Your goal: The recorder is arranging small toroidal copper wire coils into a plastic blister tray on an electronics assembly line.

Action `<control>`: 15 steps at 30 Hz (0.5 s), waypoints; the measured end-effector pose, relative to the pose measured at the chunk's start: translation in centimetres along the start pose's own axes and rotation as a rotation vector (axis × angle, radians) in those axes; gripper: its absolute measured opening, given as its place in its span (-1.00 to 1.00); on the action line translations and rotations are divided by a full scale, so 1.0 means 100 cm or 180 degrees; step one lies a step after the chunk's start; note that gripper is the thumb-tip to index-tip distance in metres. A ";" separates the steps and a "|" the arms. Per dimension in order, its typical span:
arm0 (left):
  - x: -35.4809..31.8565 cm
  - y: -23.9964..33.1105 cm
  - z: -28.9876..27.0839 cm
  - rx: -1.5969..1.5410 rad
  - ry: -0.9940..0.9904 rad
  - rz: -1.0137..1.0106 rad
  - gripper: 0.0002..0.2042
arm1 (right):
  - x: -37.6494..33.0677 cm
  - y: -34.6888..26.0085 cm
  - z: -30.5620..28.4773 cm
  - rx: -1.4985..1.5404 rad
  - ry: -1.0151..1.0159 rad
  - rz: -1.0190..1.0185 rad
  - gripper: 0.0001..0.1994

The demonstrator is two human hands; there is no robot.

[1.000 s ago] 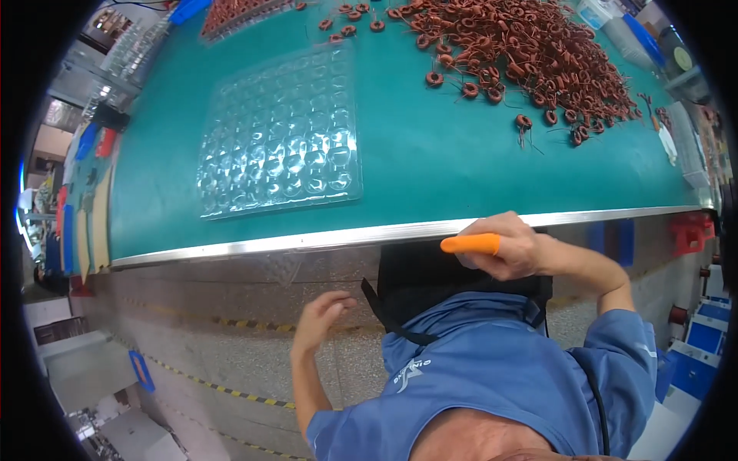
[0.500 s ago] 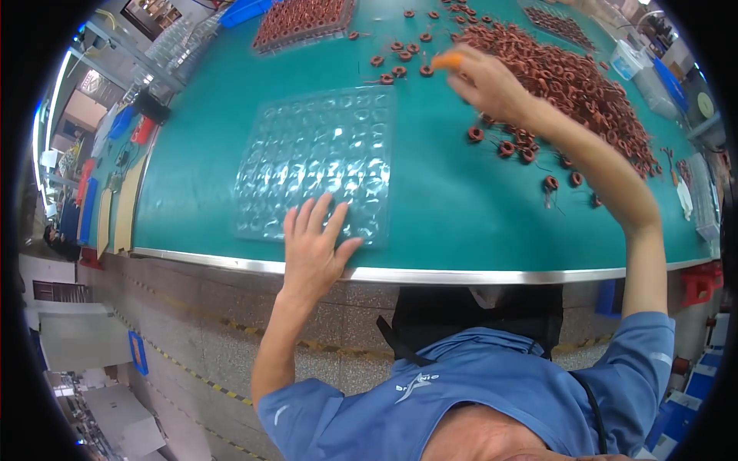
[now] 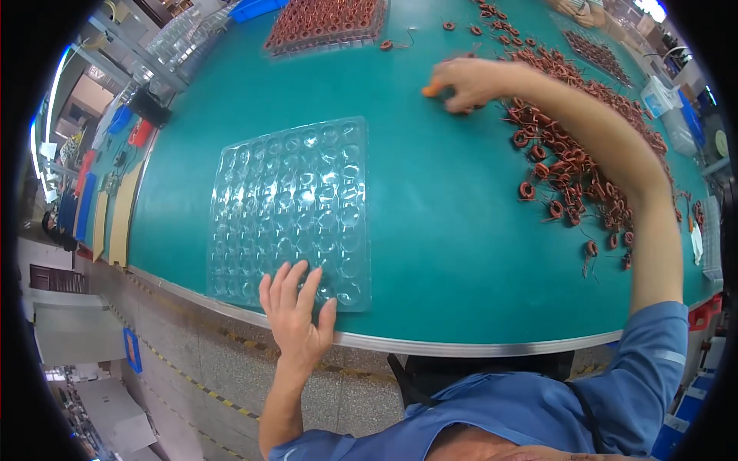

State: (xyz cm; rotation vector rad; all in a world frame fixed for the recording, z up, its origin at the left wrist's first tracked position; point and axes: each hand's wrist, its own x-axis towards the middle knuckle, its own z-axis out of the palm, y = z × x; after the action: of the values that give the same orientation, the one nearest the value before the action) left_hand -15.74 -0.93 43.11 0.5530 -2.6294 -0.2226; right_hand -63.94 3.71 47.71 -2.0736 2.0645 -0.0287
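Observation:
A clear plastic tray (image 3: 284,201) with rows of round pockets lies flat on the green tabletop, its visible pockets bare. My left hand (image 3: 296,311) rests on the tray's near edge, fingers spread and holding nothing. Farther off to the right, my right hand (image 3: 467,83) is low over the table with bent fingers and an orange cover (image 3: 432,89) on a fingertip. A few copper-wound ring coils (image 3: 461,112) show against its underside; whether the fingers grip any is hidden. Beside and under that forearm spreads a big heap of the same coils (image 3: 569,165), with loose wire ends.
Filled trays of coils (image 3: 327,27) stand at the far left, near a blue bin (image 3: 255,9). Another coil tray (image 3: 596,55) sits far right, by another person's hands (image 3: 573,8). White and clear boxes (image 3: 659,98) line the right side. A metal strip (image 3: 477,349) edges the table.
My right hand has pulled in stray coils from the middle of the table toward the heap. The view has shifted, so tray and left hand appear lower; the left hand stays on the tray.

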 end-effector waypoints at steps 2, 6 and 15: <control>-0.003 -0.002 -0.003 0.0084 0.0010 -0.0074 -0.60 | -0.002 -0.034 -0.061 -0.0357 -0.1749 0.0462 -0.61; -0.003 0.000 -0.003 0.0044 0.0013 -0.0052 -0.61 | 0.036 -0.007 -0.063 0.0146 0.0099 0.0243 -0.64; -0.001 -0.001 -0.012 0.0050 -0.0203 -0.0091 -0.63 | 0.102 0.035 0.007 -0.1264 0.1034 0.0781 -0.66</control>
State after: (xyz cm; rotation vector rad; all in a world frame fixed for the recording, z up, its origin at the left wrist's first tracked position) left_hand -15.08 -1.04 44.06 0.5984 -2.6883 -0.2324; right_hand -67.09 -6.28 45.06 -2.1207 2.7001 0.0978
